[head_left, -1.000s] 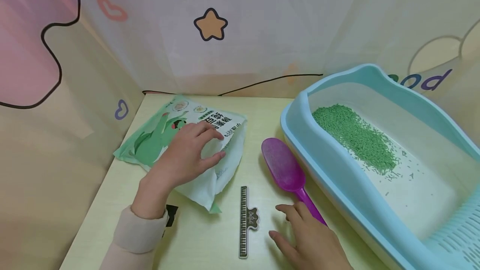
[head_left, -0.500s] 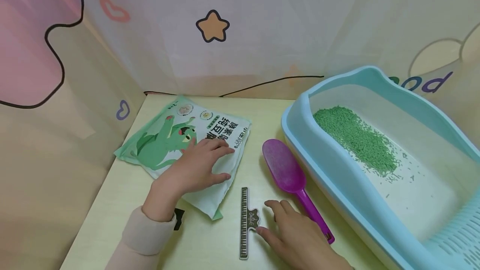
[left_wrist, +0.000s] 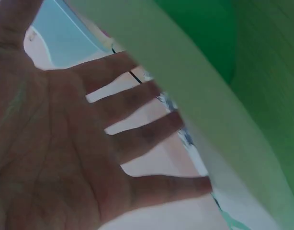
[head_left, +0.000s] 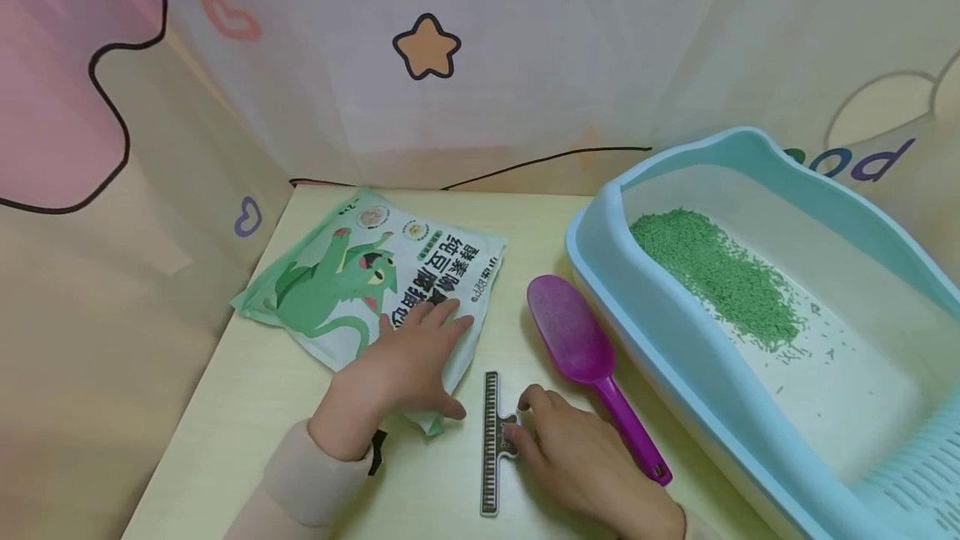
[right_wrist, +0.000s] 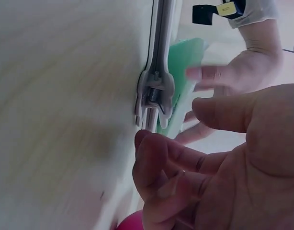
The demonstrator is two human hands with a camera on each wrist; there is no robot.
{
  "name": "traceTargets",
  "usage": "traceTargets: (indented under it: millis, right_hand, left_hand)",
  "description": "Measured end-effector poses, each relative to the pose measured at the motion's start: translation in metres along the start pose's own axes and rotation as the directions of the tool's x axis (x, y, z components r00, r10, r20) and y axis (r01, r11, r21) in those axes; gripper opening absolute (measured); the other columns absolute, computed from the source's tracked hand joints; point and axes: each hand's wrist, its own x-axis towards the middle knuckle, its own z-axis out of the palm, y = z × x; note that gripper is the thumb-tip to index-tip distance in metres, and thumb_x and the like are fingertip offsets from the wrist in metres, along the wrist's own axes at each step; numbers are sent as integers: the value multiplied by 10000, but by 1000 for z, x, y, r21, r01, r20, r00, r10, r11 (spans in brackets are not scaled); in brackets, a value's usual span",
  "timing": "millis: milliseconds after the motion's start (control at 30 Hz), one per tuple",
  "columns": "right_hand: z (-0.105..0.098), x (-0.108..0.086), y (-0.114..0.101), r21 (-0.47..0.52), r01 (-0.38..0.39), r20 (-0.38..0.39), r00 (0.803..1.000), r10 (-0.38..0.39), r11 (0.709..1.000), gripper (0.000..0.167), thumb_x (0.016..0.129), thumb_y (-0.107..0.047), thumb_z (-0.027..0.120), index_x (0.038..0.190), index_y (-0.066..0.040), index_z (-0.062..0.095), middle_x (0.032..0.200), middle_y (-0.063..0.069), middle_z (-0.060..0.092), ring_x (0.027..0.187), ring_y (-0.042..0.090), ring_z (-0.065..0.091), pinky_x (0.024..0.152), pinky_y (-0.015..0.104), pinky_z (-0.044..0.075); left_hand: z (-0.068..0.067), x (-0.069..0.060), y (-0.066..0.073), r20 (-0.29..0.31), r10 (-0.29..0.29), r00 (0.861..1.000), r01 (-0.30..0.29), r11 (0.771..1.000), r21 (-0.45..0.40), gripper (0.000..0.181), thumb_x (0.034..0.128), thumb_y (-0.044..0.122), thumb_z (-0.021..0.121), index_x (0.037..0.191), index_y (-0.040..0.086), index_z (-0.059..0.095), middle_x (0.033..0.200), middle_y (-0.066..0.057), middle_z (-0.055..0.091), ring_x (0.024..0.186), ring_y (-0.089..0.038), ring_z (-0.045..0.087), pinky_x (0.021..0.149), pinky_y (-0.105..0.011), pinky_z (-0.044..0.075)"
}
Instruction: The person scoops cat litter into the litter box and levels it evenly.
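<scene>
A white and green bag of cat litter lies on the table in the head view, a green cat printed on its front. Over its near right edge is my left hand, fingers spread and straight. In the left wrist view the fingertips meet the bag's edge. My right hand is at the handle of a long bag clip patterned like piano keys. The right wrist view shows the clip's spring, with the bent fingers and thumb close to the handle, not pinching it.
A magenta scoop lies between the bag and a large blue litter box, its handle close to my right hand. Green litter pellets are heaped in the box. Printed curtains hang behind the table.
My left hand has slid toward me and right along the bag, whose raised open edge now lies flatter. My right hand has moved left to the clip's handle.
</scene>
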Motion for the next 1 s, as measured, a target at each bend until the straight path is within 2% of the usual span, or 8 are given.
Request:
traceTargets:
  millis: [133,400,600,767,833,900,967,1000]
  right_hand:
    - [3,6,-1,6,5,-7,1000,-5,1000,166,991,-353,670,993,-214,578,773,-110,507,618,93,461,554,284,377]
    - [9,13,-1,15,-6,6,1000,6,1000,163,971,-293,693,918,-196,573,798,-63,497,622,137,456,573,313,380]
    - [5,13,0,120,8,18,1000,-10,993,136,1009,-229,633,915,-190,543,747,-54,489,619,131,459,573,293,382]
    - [0,14,2,211,20,12,1000,-24,977,115,1045,-218,575,943,-202,524,635,-72,474,557,97,457,527,259,387]
    - [-2,14,4,272,19,11,1000,-23,962,113,1056,-236,562,954,-200,529,632,-76,496,545,82,478,517,249,403]
    - [-5,15,6,360,17,16,1000,-24,933,122,1063,-243,557,961,-177,537,645,-66,526,553,76,508,518,243,419]
    - [-8,16,7,486,-13,46,999,-11,874,135,1066,-247,552,982,-142,541,654,-45,543,548,79,523,508,242,428]
    - [-10,17,7,554,-37,63,998,2,832,141,1064,-242,555,997,-118,542,655,-34,538,545,85,515,501,239,420]
  left_hand:
    - [4,-5,8,45,-48,998,45,997,56,1158,672,395,948,1621,167,324,1721,-106,213,1583,-420,184,1130,-820,191]
    - [8,-8,14,34,-95,995,88,982,167,1115,711,308,911,1631,166,298,1716,-101,231,1575,-402,218,1109,-839,192]
    - [-2,-15,11,-24,-80,996,83,985,150,983,757,256,841,1596,103,353,1653,-117,344,1517,-413,316,1117,-781,281]
    - [-11,-22,7,-87,-46,995,59,986,157,793,742,241,822,1443,57,500,1400,-128,505,1329,-388,451,1012,-655,437]
    - [-14,-24,6,-96,-38,995,54,985,164,696,741,241,813,1353,47,546,1276,-118,527,1221,-364,477,923,-574,477]
    - [-17,-26,5,-97,-39,995,55,984,168,615,742,251,806,1273,49,572,1189,-99,547,1121,-335,487,849,-509,478]
    - [-19,-28,4,-92,-42,995,57,984,168,554,750,259,794,1219,50,588,1139,-85,577,1049,-317,496,819,-485,474]
    - [-20,-29,4,-88,-44,995,58,985,163,523,756,258,789,1196,53,596,1120,-76,601,1022,-308,510,813,-482,473]
